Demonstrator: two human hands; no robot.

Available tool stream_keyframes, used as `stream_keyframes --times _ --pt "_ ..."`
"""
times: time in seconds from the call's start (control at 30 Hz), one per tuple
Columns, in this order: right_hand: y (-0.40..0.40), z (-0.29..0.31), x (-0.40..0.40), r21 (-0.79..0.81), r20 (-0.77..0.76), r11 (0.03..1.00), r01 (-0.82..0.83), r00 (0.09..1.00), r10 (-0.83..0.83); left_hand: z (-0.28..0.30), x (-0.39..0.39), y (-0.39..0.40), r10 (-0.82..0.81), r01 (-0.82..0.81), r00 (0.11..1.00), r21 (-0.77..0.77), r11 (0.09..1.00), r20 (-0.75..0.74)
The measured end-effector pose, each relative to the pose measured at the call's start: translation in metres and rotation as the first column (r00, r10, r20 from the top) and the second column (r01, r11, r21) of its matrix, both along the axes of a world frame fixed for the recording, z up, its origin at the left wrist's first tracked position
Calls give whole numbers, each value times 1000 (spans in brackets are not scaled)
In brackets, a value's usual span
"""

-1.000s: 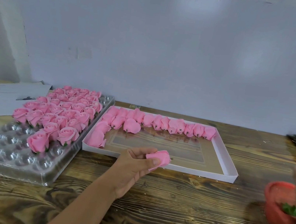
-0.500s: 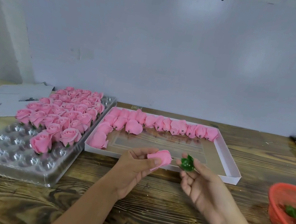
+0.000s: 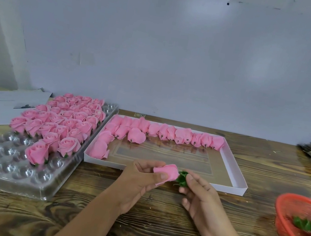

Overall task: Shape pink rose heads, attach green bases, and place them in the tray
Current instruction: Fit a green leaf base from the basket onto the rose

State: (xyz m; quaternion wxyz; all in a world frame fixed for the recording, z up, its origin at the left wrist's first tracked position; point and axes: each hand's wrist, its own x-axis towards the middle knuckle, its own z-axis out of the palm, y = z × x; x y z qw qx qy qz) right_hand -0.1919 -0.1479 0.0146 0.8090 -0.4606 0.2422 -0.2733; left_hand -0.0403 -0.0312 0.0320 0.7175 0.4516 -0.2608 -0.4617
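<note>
- Dark wooden table (image 3: pixel 153 229) against a pale grey wall (image 3: pixel 180 60).
- Left hand (image 3: pixel 140 180) pinches a pink rose head (image 3: pixel 166 171); right hand (image 3: pixel 199 198) pinches a green base (image 3: pixel 182 179) touching it.

Wall: pale grey-white wall (image 3: pixel 180 60) right behind the table, a few dark holes along its top.
Table: dark-grained wooden table (image 3: pixel 153 229), running edge to edge.
Light: soft glare patches high on the wall.
Left corner: shadowed.
</note>
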Motion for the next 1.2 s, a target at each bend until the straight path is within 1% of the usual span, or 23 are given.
stream_keyframes --times 0.17,0.27,0.33,0.43,0.63,0.8,1.0,1.1,1.2 --pt "5 -1 3 -33 5 998 48 999 -48 -2 -2 -2 -12 9 998 49 999 60" --pt "7 -2 4 -93 1 993 77 997 -77 -5 -3 -3 -14 7 996 79 997 89" --pt "8 -2 5 -162 -8 981 102 994 -105 -6 -3 -4 -19 11 995 82 997 98" --pt "12 -2 6 -265 -20 958 111 992 -121 -6 -3 -4 -27 20 995 66 998 98" --pt "17 -3 5 -332 -3 939 84 996 -90 -6 -2 -4 -16 14 998 35 999 60" --pt "18 -3 5 -334 27 937 98 995 -94 -5 -2 -4 -38 37 999 15 999 36" --pt "17 -4 6 -358 88 917 174 984 -153 -8 -1 -4 -89 89 996 7 996 22" --pt "17 -6 6 -331 100 923 198 980 -174 -9 -1 -4 -107 107 994 10 994 36" --pt "17 -7 7 -303 96 931 203 979 -182 -9 0 -4 -113 113 993 5 994 19"
